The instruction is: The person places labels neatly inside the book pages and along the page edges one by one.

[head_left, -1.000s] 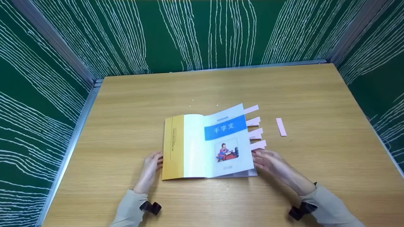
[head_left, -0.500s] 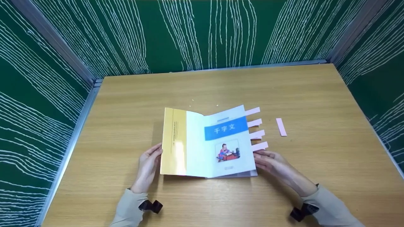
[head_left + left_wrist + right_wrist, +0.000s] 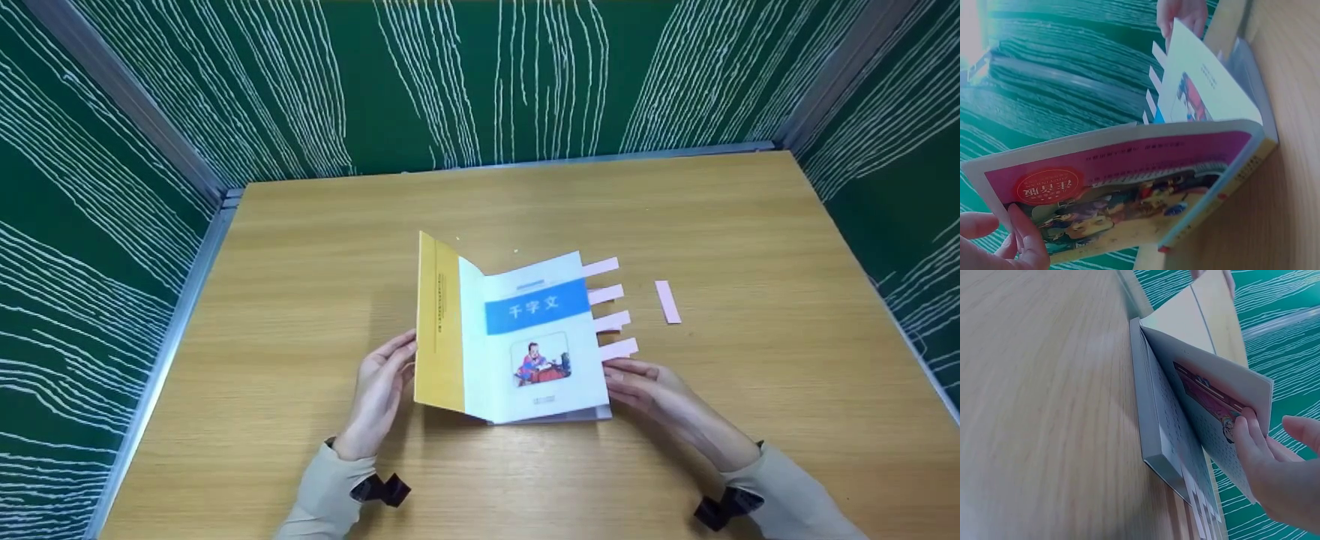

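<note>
A book [image 3: 544,360] with a picture of a seated figure on its title page stands partly open on the table. Its front cover, with a yellow inner flap [image 3: 441,330], is tilted up at the left. My left hand [image 3: 382,394] touches the cover's outer edge, its fingertips against the colourful outside [image 3: 1129,202] in the left wrist view. My right hand [image 3: 660,394] supports a raised bunch of pages [image 3: 1224,399], fingers against their underside and thumb apart from them. Several pink paper tabs [image 3: 616,349] stick out from the pages' right edge.
A loose pink strip [image 3: 667,302] lies on the wooden table [image 3: 315,247], right of the book. Small white scraps lie behind the book. Green walls [image 3: 540,82] with white lines border the table at the back and sides.
The front cover has lifted from nearly flat to a steep tilt, swinging rightward toward the pages. My left hand has moved up and right with it. The right hand has barely moved.
</note>
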{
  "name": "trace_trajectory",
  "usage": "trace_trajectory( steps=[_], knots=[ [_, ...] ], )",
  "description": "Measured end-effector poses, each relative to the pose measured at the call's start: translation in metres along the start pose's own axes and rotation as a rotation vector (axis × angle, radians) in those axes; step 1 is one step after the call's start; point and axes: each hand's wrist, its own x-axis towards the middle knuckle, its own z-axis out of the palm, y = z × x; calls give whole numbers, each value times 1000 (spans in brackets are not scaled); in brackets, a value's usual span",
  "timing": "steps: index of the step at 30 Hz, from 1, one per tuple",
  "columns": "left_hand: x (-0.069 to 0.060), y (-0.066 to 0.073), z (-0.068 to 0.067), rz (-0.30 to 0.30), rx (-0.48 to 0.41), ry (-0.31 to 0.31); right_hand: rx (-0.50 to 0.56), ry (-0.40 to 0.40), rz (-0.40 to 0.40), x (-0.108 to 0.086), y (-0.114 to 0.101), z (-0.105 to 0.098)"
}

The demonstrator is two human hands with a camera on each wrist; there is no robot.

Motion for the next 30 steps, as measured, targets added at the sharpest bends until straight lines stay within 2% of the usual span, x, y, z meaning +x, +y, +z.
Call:
trace_trajectory(
  steps=[2, 5, 9, 11, 16, 20, 26, 30],
  knots=[
    [0, 0, 8, -1, 5, -22, -2, 1, 5, -1, 0, 0],
    [-7, 12, 34, -39, 66, 2, 16, -8, 6, -2, 0, -2],
    [-7, 11, 53, -59, 116, -37, 59, -21, 4, -3, 0, -5],
    [-6, 7, 60, -49, 148, -63, 70, -27, 6, -3, 1, -5],
    [-5, -5, 73, -16, 257, -121, 78, -54, -2, -5, 2, -7],
    [-4, -16, 81, 3, 354, -177, 106, -120, -31, -6, 2, -8],
    [-2, -31, 87, 24, 492, -277, 139, -197, -48, -8, 2, -10],
    [-2, -40, 91, 77, 597, -345, 147, -222, -45, -8, 2, -11]
  ],
)
